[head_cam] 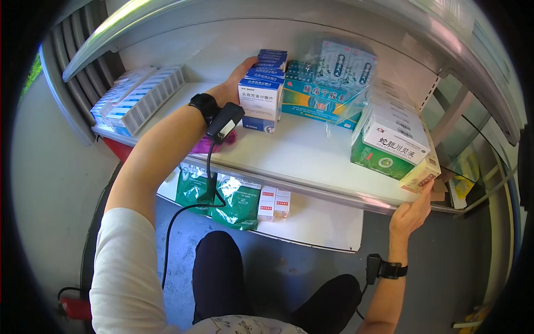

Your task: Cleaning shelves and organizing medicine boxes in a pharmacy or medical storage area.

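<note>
My left hand [234, 85] lies along the left side of a row of blue-and-white medicine boxes [260, 98] on the white shelf; its fingertips are partly hidden behind them. To their right are turquoise medicine boxes [319, 102], with pale blue boxes in clear plastic film [344, 64] on top. My right hand [413, 211] touches the front end of a cream-coloured box [419, 173] near the shelf's right front edge. Beside that box, white cartons [396, 135] lie on a green carton [377, 160]. A pink cloth [215, 144] is partly hidden under my left wrist.
Wrapped blue-and-white boxes [139, 100] stand at the shelf's left end. The metal front edge [292, 179] runs above a lower shelf [317, 234] holding green pouches [235, 202] and small white-and-red boxes [273, 202]. A black cable [169, 238] hangs from the device on my left wrist.
</note>
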{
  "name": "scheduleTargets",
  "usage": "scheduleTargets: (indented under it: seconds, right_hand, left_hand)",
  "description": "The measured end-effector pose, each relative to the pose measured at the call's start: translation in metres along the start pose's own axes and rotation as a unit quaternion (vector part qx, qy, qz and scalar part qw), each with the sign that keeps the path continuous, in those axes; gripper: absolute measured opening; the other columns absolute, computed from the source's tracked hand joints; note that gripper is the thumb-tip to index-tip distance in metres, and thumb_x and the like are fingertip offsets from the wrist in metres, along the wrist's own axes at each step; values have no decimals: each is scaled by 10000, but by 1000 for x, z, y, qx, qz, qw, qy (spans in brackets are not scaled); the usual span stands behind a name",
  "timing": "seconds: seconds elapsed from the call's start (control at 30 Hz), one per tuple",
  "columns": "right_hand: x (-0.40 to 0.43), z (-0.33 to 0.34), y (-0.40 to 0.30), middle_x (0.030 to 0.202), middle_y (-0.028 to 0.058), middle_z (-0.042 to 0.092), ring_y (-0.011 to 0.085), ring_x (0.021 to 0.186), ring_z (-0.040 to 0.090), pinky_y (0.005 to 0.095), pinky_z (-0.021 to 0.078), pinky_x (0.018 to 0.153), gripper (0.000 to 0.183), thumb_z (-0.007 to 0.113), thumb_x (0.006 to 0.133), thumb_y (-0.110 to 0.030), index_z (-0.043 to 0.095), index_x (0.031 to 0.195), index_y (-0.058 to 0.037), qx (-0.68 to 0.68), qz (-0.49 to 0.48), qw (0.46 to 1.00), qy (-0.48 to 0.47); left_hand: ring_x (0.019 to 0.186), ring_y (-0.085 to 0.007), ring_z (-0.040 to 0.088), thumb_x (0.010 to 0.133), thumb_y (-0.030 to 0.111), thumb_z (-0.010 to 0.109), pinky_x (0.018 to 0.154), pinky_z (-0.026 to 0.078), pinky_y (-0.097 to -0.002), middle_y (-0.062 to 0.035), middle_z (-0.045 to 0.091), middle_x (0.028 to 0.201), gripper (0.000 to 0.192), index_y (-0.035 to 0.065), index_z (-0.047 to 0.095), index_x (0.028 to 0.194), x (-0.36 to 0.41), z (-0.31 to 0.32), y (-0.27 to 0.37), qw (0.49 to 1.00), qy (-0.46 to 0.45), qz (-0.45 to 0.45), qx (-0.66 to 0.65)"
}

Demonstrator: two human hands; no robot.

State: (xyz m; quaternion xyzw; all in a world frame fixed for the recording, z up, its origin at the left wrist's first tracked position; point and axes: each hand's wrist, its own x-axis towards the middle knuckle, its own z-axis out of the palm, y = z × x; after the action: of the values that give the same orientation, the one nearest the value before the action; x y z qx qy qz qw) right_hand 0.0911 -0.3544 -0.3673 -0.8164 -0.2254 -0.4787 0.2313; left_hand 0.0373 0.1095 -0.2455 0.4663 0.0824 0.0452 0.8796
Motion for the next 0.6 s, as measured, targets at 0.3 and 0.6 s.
scheduleTargets:
  seconds: [0.3, 0.6]
  right_hand:
    - [-2, -3, 3, 1337, 253, 463, 392, 1189, 468, 440, 327, 993, 661, 373, 768, -81, 309, 1411, 55, 1, 23, 1000, 2]
    - [-1, 2, 0, 1322, 256, 464, 405, 1150, 474, 471, 335, 963, 696, 399, 739, -34, 277, 1417, 63, 12, 3, 1000, 2]
  left_hand:
    - [1399, -300, 234, 866, 580, 551, 1138, 178, -467, -229, 310, 1461, 959, 88, 23, 1498, -83, -27, -21, 927, 96, 183, 311]
    - [1199, -209, 480, 812, 194, 746, 1028, 389, -327, -102, 514, 1294, 722, 70, 315, 1378, -71, -2, -45, 846, 32, 171, 504]
